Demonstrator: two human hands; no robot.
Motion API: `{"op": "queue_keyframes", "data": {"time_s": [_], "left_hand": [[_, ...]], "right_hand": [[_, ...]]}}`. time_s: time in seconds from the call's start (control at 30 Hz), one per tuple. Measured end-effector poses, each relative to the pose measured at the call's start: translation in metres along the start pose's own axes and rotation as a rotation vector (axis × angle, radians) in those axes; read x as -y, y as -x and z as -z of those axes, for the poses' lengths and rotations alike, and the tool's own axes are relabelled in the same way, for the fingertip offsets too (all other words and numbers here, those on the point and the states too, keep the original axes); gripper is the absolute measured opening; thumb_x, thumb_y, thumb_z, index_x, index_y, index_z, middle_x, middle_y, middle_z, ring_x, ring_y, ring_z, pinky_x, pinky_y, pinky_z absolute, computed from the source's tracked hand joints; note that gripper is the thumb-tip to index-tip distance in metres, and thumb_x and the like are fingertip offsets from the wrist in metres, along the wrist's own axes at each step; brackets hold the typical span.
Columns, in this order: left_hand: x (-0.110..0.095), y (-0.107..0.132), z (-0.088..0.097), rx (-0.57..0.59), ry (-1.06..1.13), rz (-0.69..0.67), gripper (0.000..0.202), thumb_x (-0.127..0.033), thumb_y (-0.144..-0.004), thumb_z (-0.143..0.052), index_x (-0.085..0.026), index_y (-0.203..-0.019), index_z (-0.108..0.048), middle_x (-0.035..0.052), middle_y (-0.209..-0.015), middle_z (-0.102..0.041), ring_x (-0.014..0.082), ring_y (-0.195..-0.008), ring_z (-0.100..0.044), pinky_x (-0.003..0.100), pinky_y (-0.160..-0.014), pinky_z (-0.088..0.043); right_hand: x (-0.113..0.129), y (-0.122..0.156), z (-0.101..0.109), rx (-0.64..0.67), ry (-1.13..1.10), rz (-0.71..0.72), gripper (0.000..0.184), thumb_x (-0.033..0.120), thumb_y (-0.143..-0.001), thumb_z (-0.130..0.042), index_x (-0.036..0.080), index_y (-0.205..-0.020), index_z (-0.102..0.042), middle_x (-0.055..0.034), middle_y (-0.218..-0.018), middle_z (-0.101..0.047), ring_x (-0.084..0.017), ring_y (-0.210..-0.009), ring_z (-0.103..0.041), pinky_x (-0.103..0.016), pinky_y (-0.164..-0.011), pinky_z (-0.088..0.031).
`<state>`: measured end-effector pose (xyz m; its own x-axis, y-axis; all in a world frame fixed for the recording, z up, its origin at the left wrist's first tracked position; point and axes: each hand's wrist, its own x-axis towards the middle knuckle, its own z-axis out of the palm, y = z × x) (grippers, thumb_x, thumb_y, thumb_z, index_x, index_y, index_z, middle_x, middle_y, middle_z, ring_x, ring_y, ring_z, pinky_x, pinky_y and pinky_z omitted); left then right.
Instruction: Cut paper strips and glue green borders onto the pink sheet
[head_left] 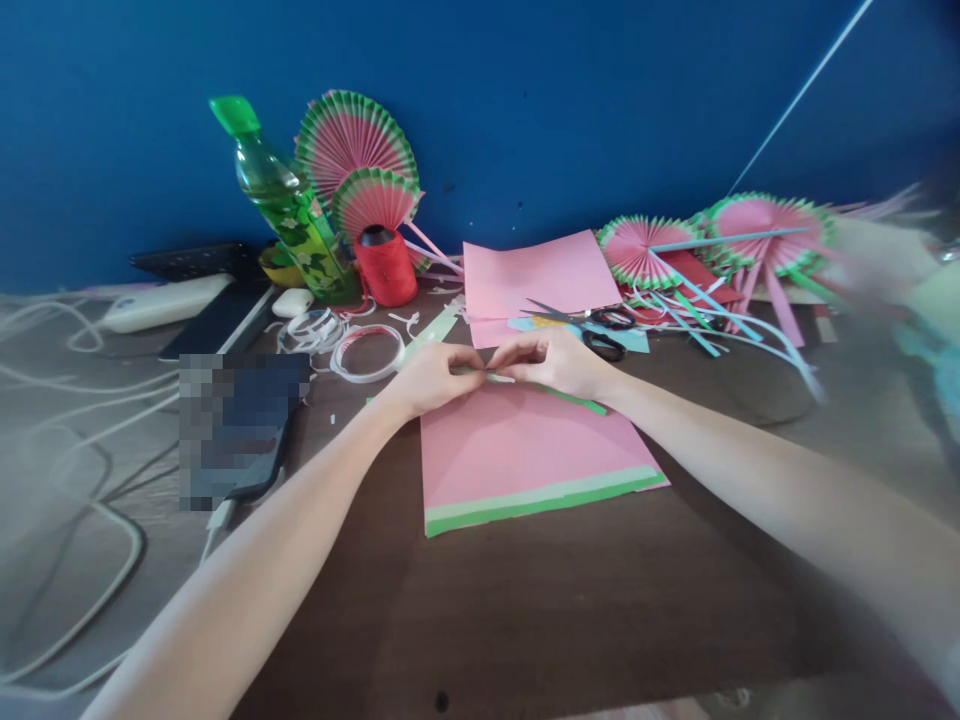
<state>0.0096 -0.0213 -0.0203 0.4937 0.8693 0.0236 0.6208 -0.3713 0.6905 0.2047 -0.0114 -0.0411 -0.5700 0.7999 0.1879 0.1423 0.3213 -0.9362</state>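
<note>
My left hand (437, 380) and my right hand (556, 362) meet above the far edge of a pink sheet of paper (525, 435). Between their pinched fingertips is a thin pale strip (501, 378), its material too small to make out. The sheet lies flat, with light and dark green bands along its near edge. A green strip (574, 399) shows at its far edge, partly hidden by my right hand. Scissors (600, 340) lie just beyond my right hand, on pale blue paper. A roll of tape (367, 353) rests left of my left hand.
Along the blue wall stand a green bottle (289, 205), red thread spool (386, 267) and pleated paper fans (356, 140). More fans (769, 230) and pink sheets (536, 275) lie at the back. A plugged-in phone (255, 430) and loose white cables (139, 545) occupy the left.
</note>
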Motion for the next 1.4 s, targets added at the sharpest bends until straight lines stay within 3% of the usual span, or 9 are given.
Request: {"op": "queue_keyframes", "data": {"time_s": [0.77,1.2,1.4], "left_hand": [[0.002,-0.001,-0.002,-0.029,-0.039,-0.012,0.020,-0.034,-0.070,-0.053,-0.016,-0.066,-0.061,-0.0032,-0.058,-0.056,0.0105,-0.058,-0.048,0.022,-0.057,-0.036],[-0.001,-0.001,-0.004,-0.062,-0.024,-0.010,0.014,-0.024,-0.068,-0.053,-0.015,-0.058,-0.056,-0.0049,-0.055,-0.052,0.0078,-0.054,-0.043,0.021,-0.054,-0.033],[-0.001,0.000,-0.003,-0.054,-0.028,-0.013,0.015,-0.026,-0.069,-0.051,-0.015,-0.063,-0.059,-0.0035,-0.059,-0.056,0.0089,-0.058,-0.047,0.021,-0.058,-0.037]], "right_hand": [[0.009,0.002,0.001,-0.004,0.036,-0.025,0.016,0.026,-0.075,-0.059,0.015,-0.084,-0.068,-0.0037,-0.081,-0.070,-0.013,-0.076,-0.063,-0.028,-0.073,-0.048],[0.006,0.002,0.000,0.002,0.011,-0.026,0.018,0.025,-0.066,-0.068,0.016,-0.082,-0.066,-0.0028,-0.079,-0.070,-0.014,-0.075,-0.065,-0.030,-0.075,-0.050],[0.003,0.001,0.001,-0.010,0.039,-0.019,0.014,0.019,-0.068,-0.065,0.015,-0.082,-0.066,-0.0025,-0.080,-0.071,-0.014,-0.078,-0.065,-0.030,-0.079,-0.049]]}}
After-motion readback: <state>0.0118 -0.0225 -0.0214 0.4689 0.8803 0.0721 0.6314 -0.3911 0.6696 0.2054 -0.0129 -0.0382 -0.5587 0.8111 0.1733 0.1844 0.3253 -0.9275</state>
